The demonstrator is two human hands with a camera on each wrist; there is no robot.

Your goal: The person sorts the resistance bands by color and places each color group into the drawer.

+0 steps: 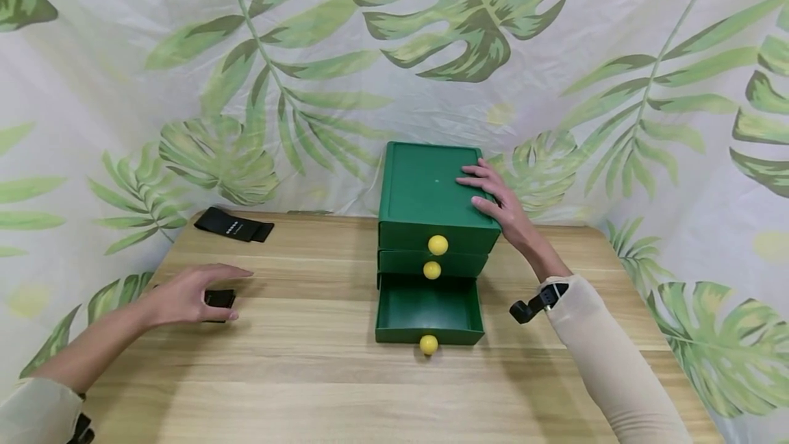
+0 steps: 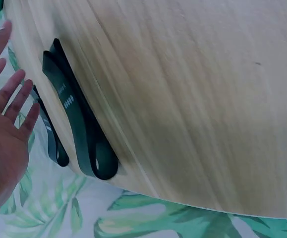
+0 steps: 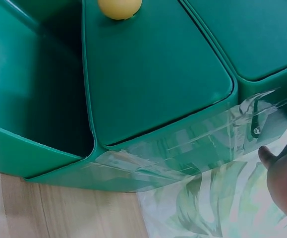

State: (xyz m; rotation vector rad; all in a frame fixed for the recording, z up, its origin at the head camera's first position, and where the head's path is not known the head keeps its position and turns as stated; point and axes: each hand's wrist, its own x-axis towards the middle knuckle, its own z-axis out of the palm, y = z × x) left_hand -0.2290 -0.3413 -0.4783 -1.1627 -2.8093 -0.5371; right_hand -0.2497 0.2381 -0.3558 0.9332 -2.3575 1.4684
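A green three-drawer box (image 1: 425, 190) with yellow round knobs stands on the table. Its bottom drawer (image 1: 429, 336) is pulled out and bare inside; the upper two are closed. My right hand (image 1: 502, 204) rests on the right edge of its top, fingers extended; the right wrist view catches only part of that hand. At the left, my left hand (image 1: 185, 297) hovers with thumb and fingers apart, holding nothing. Just beyond it lies a black resistance band (image 2: 79, 114), a flat loop with white marks, partly hidden by the hand in the head view.
Another black resistance band (image 1: 234, 225) lies at the table's back left edge. A leaf-patterned cloth (image 1: 308, 40) hangs behind and beside the wooden table (image 1: 296, 389). Clear tape (image 3: 183, 153) runs along the box's side.
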